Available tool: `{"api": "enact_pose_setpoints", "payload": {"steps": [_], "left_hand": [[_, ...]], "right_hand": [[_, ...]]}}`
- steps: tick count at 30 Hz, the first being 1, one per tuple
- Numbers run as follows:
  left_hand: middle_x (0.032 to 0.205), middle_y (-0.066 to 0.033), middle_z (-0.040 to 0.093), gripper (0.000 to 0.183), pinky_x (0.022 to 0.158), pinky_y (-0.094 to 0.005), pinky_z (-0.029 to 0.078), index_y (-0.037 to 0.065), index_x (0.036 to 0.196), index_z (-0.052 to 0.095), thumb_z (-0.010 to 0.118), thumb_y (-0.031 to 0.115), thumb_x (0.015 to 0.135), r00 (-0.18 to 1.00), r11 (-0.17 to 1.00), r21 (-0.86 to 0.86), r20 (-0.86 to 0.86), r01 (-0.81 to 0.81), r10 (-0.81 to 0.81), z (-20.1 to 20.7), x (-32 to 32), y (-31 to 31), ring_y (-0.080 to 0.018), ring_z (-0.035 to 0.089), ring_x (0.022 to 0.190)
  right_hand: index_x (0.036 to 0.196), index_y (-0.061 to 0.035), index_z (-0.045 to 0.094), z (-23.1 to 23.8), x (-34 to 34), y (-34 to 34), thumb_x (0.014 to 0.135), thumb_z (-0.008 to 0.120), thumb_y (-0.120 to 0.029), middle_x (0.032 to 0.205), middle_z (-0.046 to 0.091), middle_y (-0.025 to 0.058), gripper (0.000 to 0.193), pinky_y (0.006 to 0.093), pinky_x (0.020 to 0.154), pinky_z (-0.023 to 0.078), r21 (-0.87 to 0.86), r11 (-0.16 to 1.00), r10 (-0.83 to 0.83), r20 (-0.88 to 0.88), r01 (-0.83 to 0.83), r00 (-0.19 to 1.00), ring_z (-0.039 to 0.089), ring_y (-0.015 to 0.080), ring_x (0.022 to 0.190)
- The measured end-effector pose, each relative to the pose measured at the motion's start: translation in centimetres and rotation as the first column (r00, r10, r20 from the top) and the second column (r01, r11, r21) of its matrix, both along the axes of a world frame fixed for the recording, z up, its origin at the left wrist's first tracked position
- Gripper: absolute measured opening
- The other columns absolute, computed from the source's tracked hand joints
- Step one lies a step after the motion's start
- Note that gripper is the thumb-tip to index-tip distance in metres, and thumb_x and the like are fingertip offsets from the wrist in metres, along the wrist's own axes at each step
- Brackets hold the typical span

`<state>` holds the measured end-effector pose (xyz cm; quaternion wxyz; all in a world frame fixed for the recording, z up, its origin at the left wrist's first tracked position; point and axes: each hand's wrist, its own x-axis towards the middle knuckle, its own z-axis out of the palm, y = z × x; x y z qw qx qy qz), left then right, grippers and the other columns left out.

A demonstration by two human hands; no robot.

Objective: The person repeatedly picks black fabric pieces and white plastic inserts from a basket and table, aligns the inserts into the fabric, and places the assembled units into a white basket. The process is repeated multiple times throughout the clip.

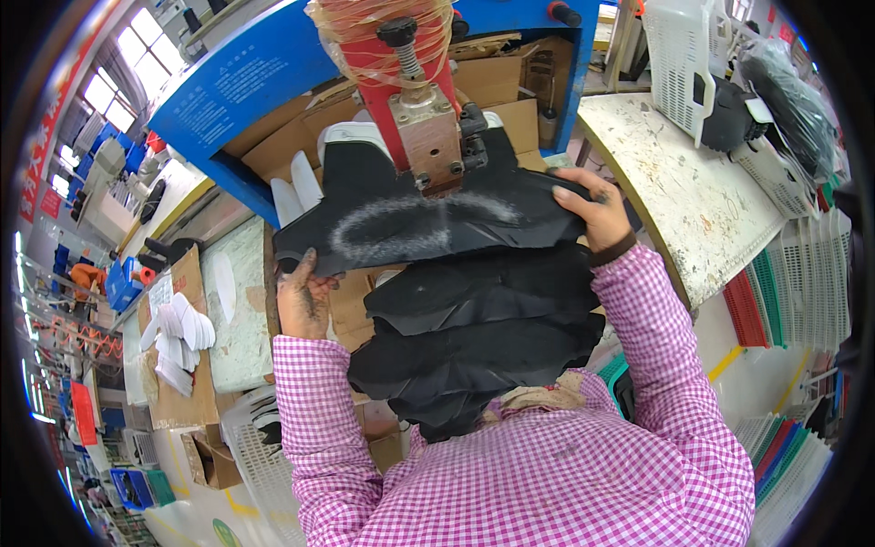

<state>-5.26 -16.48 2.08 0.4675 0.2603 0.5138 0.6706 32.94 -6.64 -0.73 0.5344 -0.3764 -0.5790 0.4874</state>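
Note:
A wide black sheet piece (401,228) with a whitish, chalky curved mark is stretched between my hands under a machine's metal head (432,137). My left hand (305,296) pinches its left end, thumb on top. My right hand (594,210) grips the right end, fingers along the upper edge. More black pieces (478,292) hang in overlapping layers between the sheet and my body; whether they are joined to it, I cannot tell. Pale flat pieces (296,187) show behind the sheet's left side. The head's lower tip meets or nearly meets the sheet; the contact is hidden.
The machine's blue frame (246,96) is lined with cardboard. On the left, white cut pieces (178,333) lie on cardboard over a table. A worn white table (679,196) stands at right, with a white basket (679,64). Stacked coloured crates (770,292) stand beyond it.

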Motion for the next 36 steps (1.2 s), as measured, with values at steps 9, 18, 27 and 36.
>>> {"api": "enact_pose_setpoints", "payload": {"steps": [9, 18, 27, 36], "left_hand": [[0.094, -0.0113, 0.062, 0.042, 0.079, -0.0287, 0.053, -0.005, 0.117, 0.046, 0.064, -0.006, 0.079, 0.984, 0.98, 0.166, 0.12, 0.108, -0.128, -2.1, 6.9, -0.6, -0.0187, 0.064, 0.084], [0.1, -0.0138, 0.064, 0.026, 0.082, -0.0332, 0.053, -0.005, 0.107, 0.056, 0.064, 0.0, 0.082, 0.988, 0.982, 0.105, -0.006, -0.155, 0.157, -1.2, -0.3, -4.3, -0.0199, 0.064, 0.09], [0.094, -0.0097, 0.065, 0.024, 0.074, -0.03, 0.052, -0.003, 0.104, 0.058, 0.066, 0.005, 0.082, 0.994, 0.998, 0.034, -0.094, -0.05, 0.053, -2.8, 0.9, -0.7, -0.0175, 0.064, 0.08], [0.104, -0.0157, 0.063, 0.025, 0.087, -0.0364, 0.051, -0.007, 0.108, 0.055, 0.062, -0.001, 0.084, 0.972, 0.969, 0.141, -0.093, -0.201, 0.215, -0.1, -6.8, -5.0, -0.0226, 0.063, 0.093]], "right_hand": [[0.106, 0.0041, 0.058, 0.7, 6.9, -1.4, 0.082, 0.063, 0.0, 0.099, 0.063, 0.0137, 0.025, 0.0309, 0.08, 0.054, -0.335, 0.914, -0.308, -0.203, 0.23, 0.929, 0.064, 0.0192, 0.088], [0.107, 0.0036, 0.059, -1.4, -1.7, 1.2, 0.08, 0.067, -0.004, 0.097, 0.064, 0.0101, 0.029, 0.0255, 0.08, 0.049, -0.281, 0.958, -0.053, -0.357, -0.053, 0.933, 0.061, 0.0164, 0.086], [0.104, 0.0018, 0.059, -1.3, 1.5, 0.9, 0.081, 0.066, -0.001, 0.094, 0.065, 0.0098, 0.025, 0.0258, 0.074, 0.053, -0.254, 0.966, -0.116, -0.31, 0.035, 0.944, 0.064, 0.0161, 0.082], [0.102, 0.0034, 0.06, 1.3, -8.3, 1.9, 0.081, 0.067, -0.002, 0.091, 0.063, 0.0076, 0.023, 0.0232, 0.075, 0.05, -0.194, 0.957, 0.101, -0.474, -0.216, 0.875, 0.062, 0.0129, 0.081]]}}
